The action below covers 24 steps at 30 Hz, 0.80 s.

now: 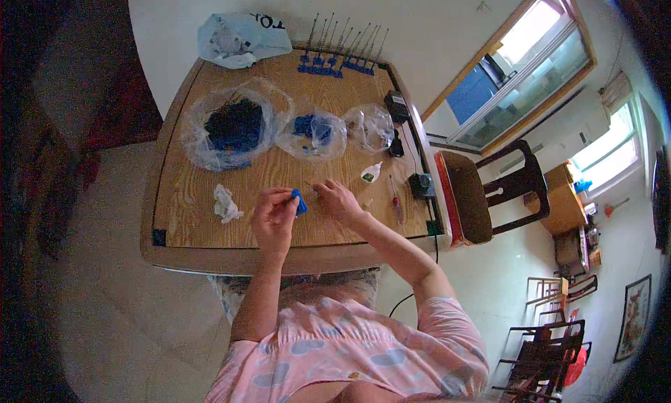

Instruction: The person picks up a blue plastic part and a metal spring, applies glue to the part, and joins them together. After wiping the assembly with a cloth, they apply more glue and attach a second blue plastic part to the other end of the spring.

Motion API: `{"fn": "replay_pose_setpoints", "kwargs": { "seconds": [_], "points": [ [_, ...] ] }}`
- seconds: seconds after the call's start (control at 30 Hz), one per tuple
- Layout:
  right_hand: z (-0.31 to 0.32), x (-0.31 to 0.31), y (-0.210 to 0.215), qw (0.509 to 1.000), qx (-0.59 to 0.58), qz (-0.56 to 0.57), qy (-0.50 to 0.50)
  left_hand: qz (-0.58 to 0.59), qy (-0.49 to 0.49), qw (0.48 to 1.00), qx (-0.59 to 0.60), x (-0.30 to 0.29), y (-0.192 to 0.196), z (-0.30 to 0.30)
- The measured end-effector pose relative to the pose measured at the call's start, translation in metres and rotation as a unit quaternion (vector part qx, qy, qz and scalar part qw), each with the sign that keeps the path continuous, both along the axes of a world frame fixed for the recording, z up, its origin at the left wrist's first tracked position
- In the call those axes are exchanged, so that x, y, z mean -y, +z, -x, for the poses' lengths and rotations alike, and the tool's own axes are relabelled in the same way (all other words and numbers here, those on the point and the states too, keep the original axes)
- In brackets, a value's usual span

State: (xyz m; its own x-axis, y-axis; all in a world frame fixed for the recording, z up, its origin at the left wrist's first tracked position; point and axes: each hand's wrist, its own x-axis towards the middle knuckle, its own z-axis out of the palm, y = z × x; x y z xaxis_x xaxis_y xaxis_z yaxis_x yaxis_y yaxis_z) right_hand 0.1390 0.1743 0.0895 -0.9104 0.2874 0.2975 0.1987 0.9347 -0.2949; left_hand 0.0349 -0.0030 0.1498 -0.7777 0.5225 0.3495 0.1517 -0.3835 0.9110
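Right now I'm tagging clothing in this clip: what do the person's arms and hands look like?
Both forearms are bare. The left hand and right hand wear no gloves; no rings or watch can be made out. Short pink sleeves with a pale blue-grey blotch pattern end near the elbows.

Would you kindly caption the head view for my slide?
Seated at a wooden table, left hand holds a small blue piece; right hand pinches a thin pin.

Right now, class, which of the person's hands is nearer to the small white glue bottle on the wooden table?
Right. The right hand lies just below and left of the glue bottle. The left hand, holding a small blue piece, is farther to the bottle's left.
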Motion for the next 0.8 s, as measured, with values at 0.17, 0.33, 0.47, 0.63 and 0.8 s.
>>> {"fn": "replay_pose_setpoints", "kwargs": {
  "seconds": [0.17,0.33,0.47,0.63,0.8],
  "points": [
    [-0.029,0.022,0.074,0.998,0.001,0.04,-0.043,0.008,0.016,0.996,-0.087,-0.004,0.0,-0.007],
    [-0.081,0.042,0.188,0.997,-0.066,-0.05,0.006,-0.014,-0.032,0.997,-0.063,-0.017,0.011,-0.026],
    [-0.096,0.054,0.211,0.992,0.034,-0.115,-0.028,0.015,-0.017,0.99,-0.138,-0.026,0.014,-0.036],
    [-0.096,0.061,0.219,0.982,0.036,-0.183,0.043,0.029,-0.033,0.988,-0.145,-0.029,0.027,-0.047],
    [-0.096,0.068,0.216,0.983,0.059,-0.171,0.031,0.008,-0.036,0.99,-0.133,-0.03,0.023,-0.049]
  ]
}}
